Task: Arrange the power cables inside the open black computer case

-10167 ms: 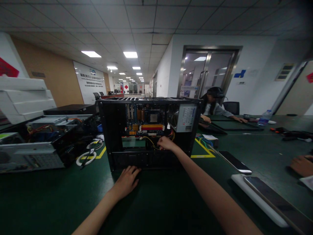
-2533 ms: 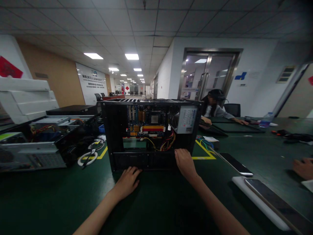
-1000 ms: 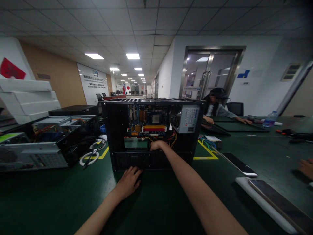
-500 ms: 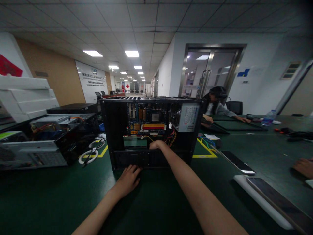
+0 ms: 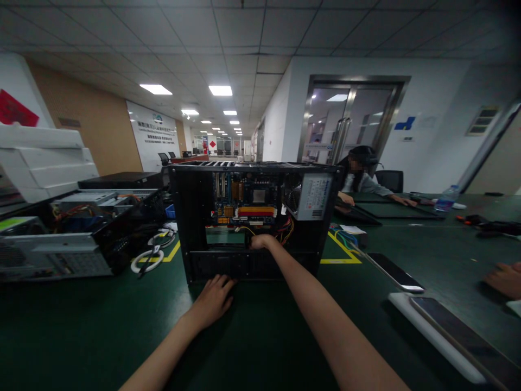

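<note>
Before me a black computer case (image 5: 220,265) stands on its side edge with its open face toward me. Inside it are a motherboard (image 5: 244,194), a power supply (image 5: 314,196) at the upper right and loose cables (image 5: 288,232) below that. My left hand (image 5: 214,296) rests with fingers spread at the case's lower front edge, on the green table. My right hand (image 5: 260,241) reaches over the lower panel into the case, beside a dark part; its fingers are hidden there, so I cannot tell what they touch.
Another opened computer case (image 5: 77,244) lies at left, with coiled cables (image 5: 147,262) between. Two phones (image 5: 395,272) and a white slab (image 5: 437,336) lie at right. A co-worker (image 5: 362,171) sits across; another person's hand (image 5: 504,279) shows at the right edge. A bottle (image 5: 446,198) stands behind.
Both my hands and the case stay nearly as they were. The other person's hand at the right edge has shifted slightly.
</note>
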Demonstrator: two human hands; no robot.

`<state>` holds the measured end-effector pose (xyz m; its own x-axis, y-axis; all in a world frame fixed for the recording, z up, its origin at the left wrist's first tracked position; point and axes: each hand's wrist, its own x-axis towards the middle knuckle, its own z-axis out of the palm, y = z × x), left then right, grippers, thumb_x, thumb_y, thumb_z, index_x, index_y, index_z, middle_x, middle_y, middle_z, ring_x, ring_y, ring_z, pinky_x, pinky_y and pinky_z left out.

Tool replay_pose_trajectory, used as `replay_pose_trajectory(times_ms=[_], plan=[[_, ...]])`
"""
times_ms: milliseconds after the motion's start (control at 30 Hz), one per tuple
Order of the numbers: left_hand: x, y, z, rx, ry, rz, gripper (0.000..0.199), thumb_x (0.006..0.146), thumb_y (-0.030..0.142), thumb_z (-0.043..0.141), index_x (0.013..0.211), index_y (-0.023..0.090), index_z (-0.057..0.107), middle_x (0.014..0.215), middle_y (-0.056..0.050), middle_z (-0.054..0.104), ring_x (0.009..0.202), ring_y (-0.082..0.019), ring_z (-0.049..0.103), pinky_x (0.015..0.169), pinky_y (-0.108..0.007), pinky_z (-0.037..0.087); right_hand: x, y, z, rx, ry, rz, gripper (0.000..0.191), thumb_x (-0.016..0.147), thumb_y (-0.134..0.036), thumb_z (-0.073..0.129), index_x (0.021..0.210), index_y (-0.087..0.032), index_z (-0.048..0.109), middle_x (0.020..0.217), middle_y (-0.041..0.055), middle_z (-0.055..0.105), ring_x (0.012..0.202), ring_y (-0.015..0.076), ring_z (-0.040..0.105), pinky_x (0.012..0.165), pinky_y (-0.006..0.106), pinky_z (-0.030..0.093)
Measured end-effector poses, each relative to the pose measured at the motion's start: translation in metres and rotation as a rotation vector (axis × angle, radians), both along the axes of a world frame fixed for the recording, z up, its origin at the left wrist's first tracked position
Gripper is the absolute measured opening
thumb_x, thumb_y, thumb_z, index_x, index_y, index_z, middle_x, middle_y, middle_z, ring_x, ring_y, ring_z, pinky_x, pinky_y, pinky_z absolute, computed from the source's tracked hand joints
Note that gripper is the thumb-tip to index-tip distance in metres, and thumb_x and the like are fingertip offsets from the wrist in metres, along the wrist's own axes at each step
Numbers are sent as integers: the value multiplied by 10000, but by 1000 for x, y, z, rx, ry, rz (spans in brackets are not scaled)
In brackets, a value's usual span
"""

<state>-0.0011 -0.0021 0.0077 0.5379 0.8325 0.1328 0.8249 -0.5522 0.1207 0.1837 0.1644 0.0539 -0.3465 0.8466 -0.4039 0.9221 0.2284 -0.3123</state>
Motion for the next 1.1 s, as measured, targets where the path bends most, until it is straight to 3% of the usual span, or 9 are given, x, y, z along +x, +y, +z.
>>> replay_pose_trajectory(times_ms=[100,300,500,667,967,1100], plan=[[-1,1,-2,6,-3,-7,394,780,247,402,1171,259,354,1129,-50,422,1051,-211,377,876,-370,322,1,-6,4,53,83,-124,53,641,-148,547,629,-110,583,576,35,577,567,138,551,540,235,423],[0,2,-2,13,-4,1,381,772,242,409,1151,250,377,1105,-50,437,1026,-210,394,861,-366,333,4,-13,10,-119,397,-381,186,761,-190,432,614,-117,519,484,7,517,401,74,456,471,217,393],[0,1,-2,8,-15,-2,399,765,234,413,1161,250,369,1123,-49,432,1044,-213,386,866,-364,330,8,-9,9,-103,801,-642,57,753,-165,466,807,-183,471,592,-42,510,482,72,510,584,283,443],[-1,2,-2,13,-17,-8,398,766,234,408,1162,248,368,1124,-49,434,1039,-211,391,863,-368,335,15,-11,14,-241,1051,-818,52,779,-145,421,739,-176,432,576,-40,481,542,80,508,625,304,451],[-1,0,0,-4,-8,3,388,774,243,397,1161,250,370,1138,-50,433,1045,-216,390,865,-381,332,22,-16,22,-449,1350,-986,152,788,-72,348,671,-161,388,621,-16,464,588,87,492,583,274,460],[-1,1,-2,-9,-14,-10,389,774,244,402,1161,255,366,1130,-45,434,1039,-214,394,862,-371,332,23,-16,22,-468,1409,-1015,152,779,-66,351,666,-162,380,630,-12,466,608,90,495,585,274,462]])
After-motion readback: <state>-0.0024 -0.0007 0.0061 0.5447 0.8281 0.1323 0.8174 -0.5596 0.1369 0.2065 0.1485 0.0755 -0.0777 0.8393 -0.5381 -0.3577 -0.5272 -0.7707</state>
